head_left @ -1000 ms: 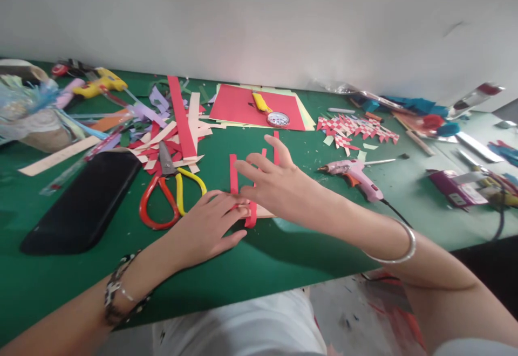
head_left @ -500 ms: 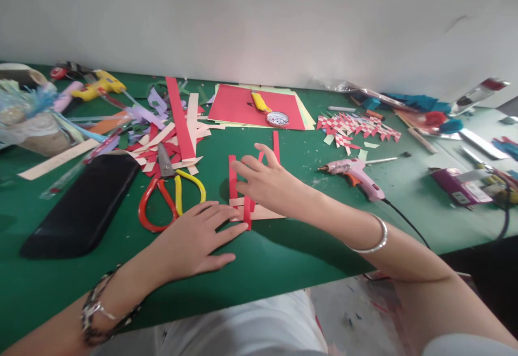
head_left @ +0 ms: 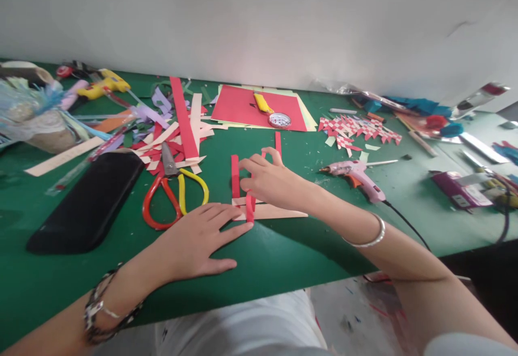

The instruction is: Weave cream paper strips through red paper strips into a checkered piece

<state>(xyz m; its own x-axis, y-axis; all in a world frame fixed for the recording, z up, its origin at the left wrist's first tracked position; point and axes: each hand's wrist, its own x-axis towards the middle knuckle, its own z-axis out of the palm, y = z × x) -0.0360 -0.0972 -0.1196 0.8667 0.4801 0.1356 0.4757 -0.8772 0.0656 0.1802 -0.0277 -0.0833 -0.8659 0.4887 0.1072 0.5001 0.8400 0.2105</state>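
Red strips (head_left: 235, 177) and cream strips (head_left: 280, 212), green table (head_left: 259, 259): likely light, pliable, crease-prone.
Hold near ends. Left hand (head_left: 196, 240) lies spread, released, at their edge; right hand (head_left: 275, 184) curls over them (pinching: cannot tell).

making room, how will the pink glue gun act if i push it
The pink glue gun looks rigid and lies on its side, so rolling seems unlikely. The attached black cord may drag and swivel it.

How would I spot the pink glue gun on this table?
On the green table, look right of the right hand. Nearer than the checkered paper lies the glue gun. It is pink, with an orange trigger; the other gun is yellow.
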